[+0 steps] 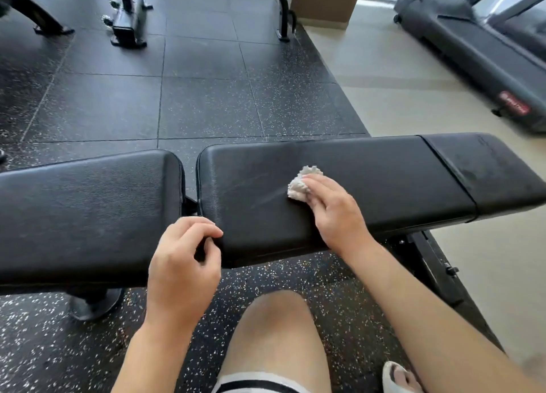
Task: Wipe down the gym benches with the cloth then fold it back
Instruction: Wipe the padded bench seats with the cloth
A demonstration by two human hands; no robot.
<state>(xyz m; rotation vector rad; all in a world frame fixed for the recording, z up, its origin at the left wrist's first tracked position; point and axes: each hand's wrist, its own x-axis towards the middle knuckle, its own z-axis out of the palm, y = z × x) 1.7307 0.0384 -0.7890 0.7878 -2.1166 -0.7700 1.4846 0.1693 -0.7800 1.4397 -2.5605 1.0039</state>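
- While the right hand [334, 212] is pressing the bunched cloth [302, 184] onto the long pad's surface [384, 168], unwiped padding is stretching rightward along its length.
- Nearer the gap, the left hand [183, 262] is hovering loosely curled, holding nothing.

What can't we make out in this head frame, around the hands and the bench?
- Cloth: near part hidden under the right hand; size and folds unreadable.
- Left hand: fingertips curl at the bench pad edge; contact unclear.
- Left pad: cut off by the left edge.
- Bench frame: mostly hidden beneath the pads.
- Treadmill label: blurred, unreadable.
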